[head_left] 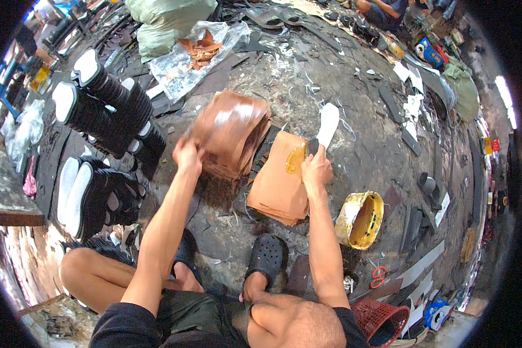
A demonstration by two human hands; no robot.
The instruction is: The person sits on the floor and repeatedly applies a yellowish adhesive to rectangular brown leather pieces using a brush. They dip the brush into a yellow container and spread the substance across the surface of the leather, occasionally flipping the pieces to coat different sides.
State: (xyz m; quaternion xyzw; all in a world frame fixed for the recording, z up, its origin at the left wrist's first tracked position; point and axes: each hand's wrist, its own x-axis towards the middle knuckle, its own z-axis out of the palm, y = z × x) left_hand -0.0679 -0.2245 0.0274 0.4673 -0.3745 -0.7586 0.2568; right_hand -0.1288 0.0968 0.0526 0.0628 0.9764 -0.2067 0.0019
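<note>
My left hand (187,153) is closed on the near left edge of a brown leather-like sheet (229,124), glossy and blurred by motion, over a stack of similar sheets. To its right lies a second stack of lighter tan sheets (278,185), with a puddle of amber glue (296,159) on the top one. My right hand (317,170) is closed at that stack's right edge, around a small dark tool mostly hidden by the fingers. Just beyond it is a white sole-shaped piece (329,124). A glue-smeared tub (359,220) stands to the right, amber inside.
Stacks of black soles with white tops (104,93) stand on the left. Behind the sheets lie a clear plastic bag with brown scraps (200,52) and a pale green sack (171,23). A red basket (380,322) sits near right. Offcuts litter the floor; another person (385,11) sits far off.
</note>
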